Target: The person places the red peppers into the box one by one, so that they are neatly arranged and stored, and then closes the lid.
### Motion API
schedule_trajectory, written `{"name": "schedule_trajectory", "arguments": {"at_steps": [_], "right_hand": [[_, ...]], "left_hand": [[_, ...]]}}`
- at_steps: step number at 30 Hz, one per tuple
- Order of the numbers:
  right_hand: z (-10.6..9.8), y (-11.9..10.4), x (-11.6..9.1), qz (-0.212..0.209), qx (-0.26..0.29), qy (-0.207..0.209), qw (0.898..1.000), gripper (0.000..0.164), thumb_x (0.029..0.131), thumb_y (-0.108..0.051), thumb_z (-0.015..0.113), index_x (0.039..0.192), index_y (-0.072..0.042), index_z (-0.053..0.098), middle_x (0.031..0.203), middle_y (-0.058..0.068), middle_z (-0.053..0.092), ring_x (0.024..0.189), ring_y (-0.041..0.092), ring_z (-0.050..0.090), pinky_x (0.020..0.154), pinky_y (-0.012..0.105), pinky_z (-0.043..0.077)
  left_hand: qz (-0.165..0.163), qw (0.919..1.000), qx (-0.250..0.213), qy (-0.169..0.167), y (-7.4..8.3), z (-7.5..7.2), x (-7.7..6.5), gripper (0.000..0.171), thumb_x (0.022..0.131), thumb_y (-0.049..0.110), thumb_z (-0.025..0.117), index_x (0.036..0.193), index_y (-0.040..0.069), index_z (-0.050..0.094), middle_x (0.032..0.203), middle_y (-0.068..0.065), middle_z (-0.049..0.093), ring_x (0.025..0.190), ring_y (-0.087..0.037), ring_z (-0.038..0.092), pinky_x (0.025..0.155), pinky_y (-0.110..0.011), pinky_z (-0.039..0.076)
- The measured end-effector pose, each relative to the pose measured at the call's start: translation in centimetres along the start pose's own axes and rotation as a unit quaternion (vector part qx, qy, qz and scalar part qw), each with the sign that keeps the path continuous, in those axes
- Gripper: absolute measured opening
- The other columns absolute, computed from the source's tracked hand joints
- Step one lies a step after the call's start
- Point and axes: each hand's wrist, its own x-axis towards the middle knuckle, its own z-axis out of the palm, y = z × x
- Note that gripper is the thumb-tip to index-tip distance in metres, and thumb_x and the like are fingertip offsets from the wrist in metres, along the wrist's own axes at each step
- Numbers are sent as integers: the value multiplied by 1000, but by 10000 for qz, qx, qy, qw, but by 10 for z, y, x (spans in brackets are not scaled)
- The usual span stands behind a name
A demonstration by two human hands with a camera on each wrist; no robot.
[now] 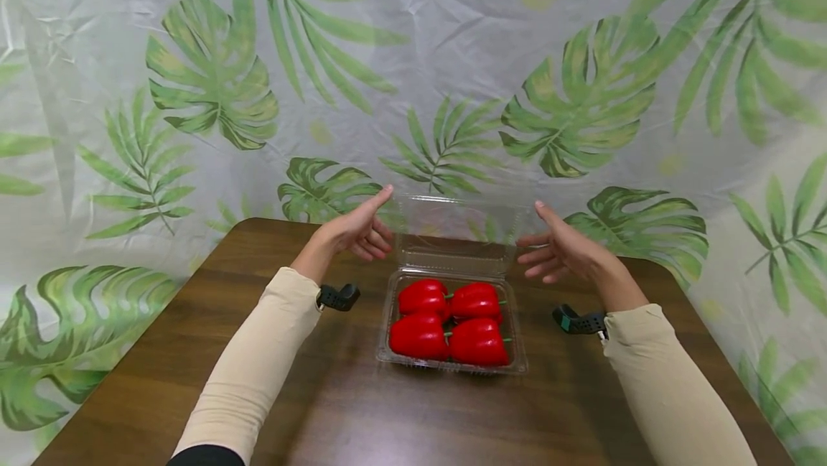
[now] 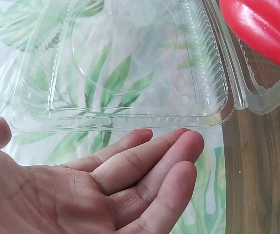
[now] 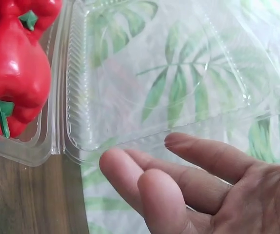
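Observation:
A clear plastic clamshell box (image 1: 385, 340) lies on the table with its hinged lid (image 1: 452, 225) raised at the back. Several red bell peppers (image 1: 478, 342) with green stems fill its base in two rows. My left hand (image 1: 362, 230) is at the lid's left edge, fingers extended and thumb up; in the left wrist view its fingertips (image 2: 191, 141) are right at the lid's rim. On the opposite side, my right hand (image 1: 562, 247) mirrors it, palm facing the lid. Its fingertips (image 3: 115, 161) show close by the lid's edge in the right wrist view. Neither hand grips anything.
The box stands on a brown wooden table (image 1: 258, 351), toward its far side. Behind the table hangs a pale cloth (image 1: 452, 42) printed with green leaves. A black strap with a camera (image 1: 339, 297) is on the left wrist, another wrist camera (image 1: 575, 320) on the right.

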Motion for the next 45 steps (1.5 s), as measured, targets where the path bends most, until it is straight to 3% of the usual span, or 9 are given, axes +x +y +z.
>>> {"name": "schedule_trajectory", "arguments": {"at_steps": [11,20,28,32,37,42,45], "right_hand": [[7,3,-10,-5,19,-35,10000,112,86,-84,1,155,2,23,153,33,34,99,17,72,75,33,59],[6,3,-14,-90,88,-66,9999,111,87,-82,0,156,3,19,154,33,31,118,29,65,82,33,57],[5,4,-16,-157,93,37,9998,107,88,-82,3,158,-3,19,156,31,30,115,22,66,84,35,57],[7,7,-18,-275,40,48,9996,102,90,-79,4,158,-4,18,156,31,30,118,26,65,86,39,57],[12,12,-23,-381,-16,169,9991,98,93,-77,4,158,-5,21,156,29,32,133,43,51,89,43,56],[15,18,-25,-681,-72,291,9972,94,96,-73,6,157,-3,23,155,32,32,143,49,35,103,53,50],[17,24,-25,-860,-147,283,9958,91,98,-70,6,156,-1,22,155,33,31,143,50,33,107,58,45]], "left_hand": [[78,9999,-65,36,-1,7,-4,110,90,81,9,144,-9,42,143,-29,52,131,-41,56,110,-49,45],[178,9998,-113,54,5,10,-3,108,91,79,9,147,-8,39,144,-28,52,132,-39,54,113,-50,42],[348,9990,-232,137,3,13,-3,103,93,76,13,147,-7,38,146,-29,50,133,-40,53,113,-51,41],[513,9981,-333,69,-4,14,-4,97,95,72,18,148,-7,37,149,-28,46,136,-41,49,116,-54,37],[669,9972,-340,-11,-13,15,-9,92,96,69,22,150,-5,35,152,-26,44,138,-39,48,115,-54,37],[877,9960,-163,-61,-20,17,-14,91,97,67,21,152,-5,32,155,-26,39,140,-39,45,114,-53,39],[1008,9948,-45,-117,-25,21,-17,89,99,65,20,153,-6,29,157,-27,35,143,-40,41,116,-54,36]]}}
